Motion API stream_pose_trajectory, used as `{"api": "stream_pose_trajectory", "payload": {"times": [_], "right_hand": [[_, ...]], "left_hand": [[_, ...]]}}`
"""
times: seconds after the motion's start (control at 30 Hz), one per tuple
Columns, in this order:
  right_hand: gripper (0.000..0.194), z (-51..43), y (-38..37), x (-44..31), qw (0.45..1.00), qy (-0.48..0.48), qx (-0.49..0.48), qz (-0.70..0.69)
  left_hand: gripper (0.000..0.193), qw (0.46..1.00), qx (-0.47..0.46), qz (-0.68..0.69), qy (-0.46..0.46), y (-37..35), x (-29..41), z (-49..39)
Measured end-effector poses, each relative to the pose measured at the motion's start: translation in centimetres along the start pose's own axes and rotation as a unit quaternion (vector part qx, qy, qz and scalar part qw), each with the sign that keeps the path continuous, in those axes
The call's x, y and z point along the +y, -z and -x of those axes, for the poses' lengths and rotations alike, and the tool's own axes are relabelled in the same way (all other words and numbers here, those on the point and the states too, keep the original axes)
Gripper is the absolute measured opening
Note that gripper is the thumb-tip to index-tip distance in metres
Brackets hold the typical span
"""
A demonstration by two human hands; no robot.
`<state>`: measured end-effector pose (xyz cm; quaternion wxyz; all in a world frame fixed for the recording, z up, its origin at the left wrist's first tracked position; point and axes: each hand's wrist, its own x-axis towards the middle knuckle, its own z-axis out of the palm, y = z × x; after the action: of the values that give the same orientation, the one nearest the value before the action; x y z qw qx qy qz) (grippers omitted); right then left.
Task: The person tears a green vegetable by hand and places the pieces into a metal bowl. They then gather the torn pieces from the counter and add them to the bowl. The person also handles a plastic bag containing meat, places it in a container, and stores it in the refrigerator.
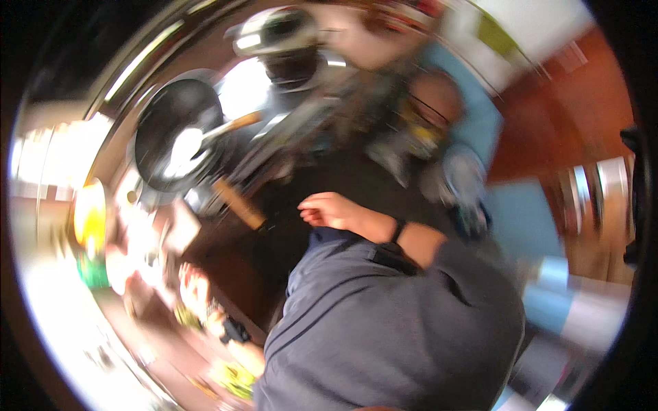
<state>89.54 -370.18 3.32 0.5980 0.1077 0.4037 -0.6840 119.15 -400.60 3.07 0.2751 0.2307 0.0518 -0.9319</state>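
The whole view is blurred by motion. My left hand [194,286], with a dark watch on its wrist, is above the counter at the left; its fingers look spread and hold nothing that I can see. In front of my body hangs my right hand [329,209], wearing a black wristband. Its fingers are loosely curled, and no object shows in them. Beyond both hands, a dark deep pan [172,110] sits on the stove, its wooden handle [239,203] pointing towards me. A pale utensil with a wooden grip [241,122] rests in the pan.
Behind the pan stands a metal pot [277,33]. A yellow and green object [91,226] is on the counter [123,329] at the left, with a lime-green item [234,379] nearer me. To the right, a blue surface [524,210] carries blurred dishes and bags.
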Motion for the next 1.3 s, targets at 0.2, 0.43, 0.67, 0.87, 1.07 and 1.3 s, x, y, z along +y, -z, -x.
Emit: {"api": "stream_pose_trajectory", "payload": {"times": [0.2, 0.43, 0.67, 0.87, 1.07, 1.3], "right_hand": [[0.015, -3.9, -1.6, 0.4, 0.988, -0.127, -0.058, 0.06], [0.02, -8.0, -4.1, 0.9, 0.939, -0.223, -0.048, 0.258], [0.022, -12.3, -8.1, 3.0, 0.83, -0.356, -0.171, 0.394], [0.023, -12.3, -9.9, 5.9, 0.757, -0.417, -0.226, 0.45], [0.025, -11.9, -10.2, 6.9, 0.744, -0.449, -0.244, 0.431], [0.021, -12.7, -9.7, 5.4, 0.78, -0.42, -0.215, 0.41]], "left_hand": [[0.028, 0.983, -0.136, 0.087, -0.092, 4.6, -0.2, 1.3], [0.016, 0.93, 0.112, 0.11, -0.331, 8.0, -4.9, 7.4], [0.012, 0.836, 0.118, 0.263, -0.467, 13.3, -12.3, 12.5], [0.01, 0.763, 0.106, 0.356, -0.529, 15.8, -16.4, 15.6], [0.008, 0.73, 0.128, 0.375, -0.557, 16.5, -16.7, 16.7], [0.012, 0.765, 0.118, 0.349, -0.528, 16.9, -15.6, 14.7]]}}
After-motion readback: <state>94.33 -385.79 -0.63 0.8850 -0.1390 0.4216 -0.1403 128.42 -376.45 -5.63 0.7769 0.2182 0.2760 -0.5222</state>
